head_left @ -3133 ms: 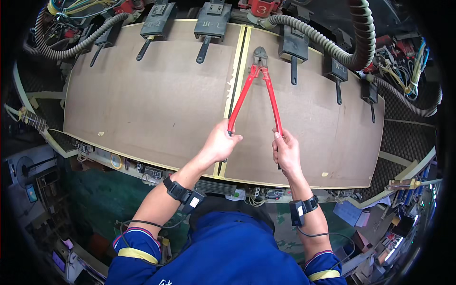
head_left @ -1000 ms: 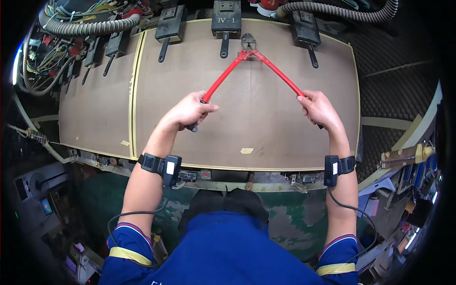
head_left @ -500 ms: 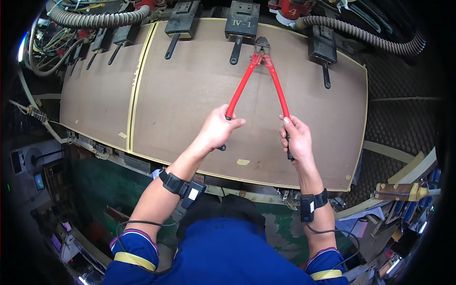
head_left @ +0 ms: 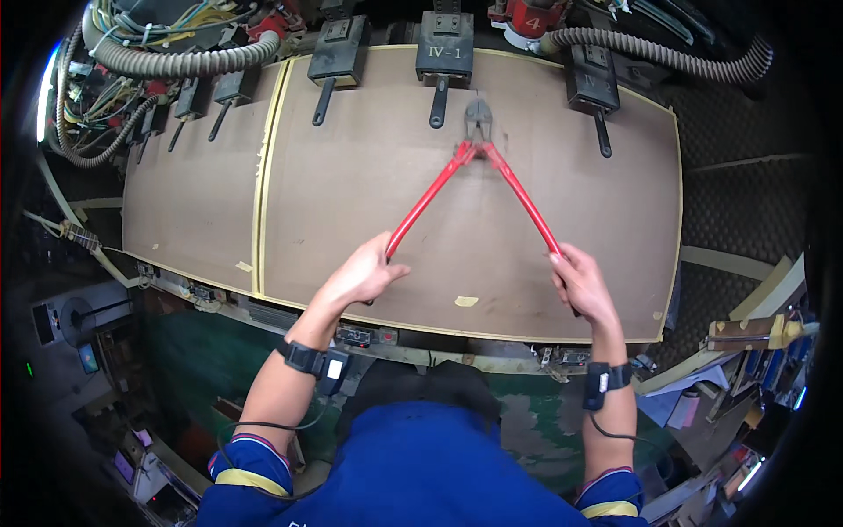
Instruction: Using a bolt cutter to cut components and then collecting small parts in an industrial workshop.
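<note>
A pair of red-handled bolt cutters (head_left: 529, 209) spans between my two hands, its long arms spread wide in a V. The grey metal jaws (head_left: 478, 112) point away from me, over the brown tabletop (head_left: 351, 211). My left hand (head_left: 358, 274) is wrapped round the left handle's dark grip, its thumb stuck out to the right. The right handle's grip is in my right hand (head_left: 581, 283), the thumb lying along the top. Just left of the jaws is a dark metal block (head_left: 444, 54) with a black handle (head_left: 437, 105).
More dark blocks with black handles line the far edge, including one at left (head_left: 336, 53) and one at right (head_left: 593, 83). Ribbed grey hoses (head_left: 663, 46) run behind them. Yellow tape (head_left: 271, 176) divides the tabletop. Green floor (head_left: 211, 351) shows below its near edge.
Both hands have come nearer to me and moved farther apart, spreading the bolt cutters' handles wider. The jaws have shifted toward me, away from the far edge.
</note>
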Action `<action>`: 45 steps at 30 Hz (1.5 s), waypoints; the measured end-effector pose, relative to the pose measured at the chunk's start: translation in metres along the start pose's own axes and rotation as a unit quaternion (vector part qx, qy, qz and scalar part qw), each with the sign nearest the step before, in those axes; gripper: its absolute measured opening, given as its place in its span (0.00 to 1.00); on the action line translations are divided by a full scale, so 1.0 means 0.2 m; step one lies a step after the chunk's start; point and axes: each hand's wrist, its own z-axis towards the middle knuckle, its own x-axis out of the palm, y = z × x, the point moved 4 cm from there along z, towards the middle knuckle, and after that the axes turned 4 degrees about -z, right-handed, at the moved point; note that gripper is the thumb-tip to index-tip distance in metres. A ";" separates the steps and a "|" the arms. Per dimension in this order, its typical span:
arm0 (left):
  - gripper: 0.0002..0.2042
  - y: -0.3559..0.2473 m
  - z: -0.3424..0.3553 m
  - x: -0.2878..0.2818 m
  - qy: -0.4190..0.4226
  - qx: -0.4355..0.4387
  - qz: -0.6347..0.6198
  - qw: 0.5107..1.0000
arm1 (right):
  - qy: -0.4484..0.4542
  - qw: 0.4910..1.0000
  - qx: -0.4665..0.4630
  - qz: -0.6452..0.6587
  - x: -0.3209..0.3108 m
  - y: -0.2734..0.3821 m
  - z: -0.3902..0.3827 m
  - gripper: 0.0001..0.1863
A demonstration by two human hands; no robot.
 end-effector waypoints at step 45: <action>0.14 0.67 -0.97 0.53 0.165 0.150 0.043 0.974 | -0.340 0.876 -0.015 0.343 1.73 -1.02 -1.30 0.12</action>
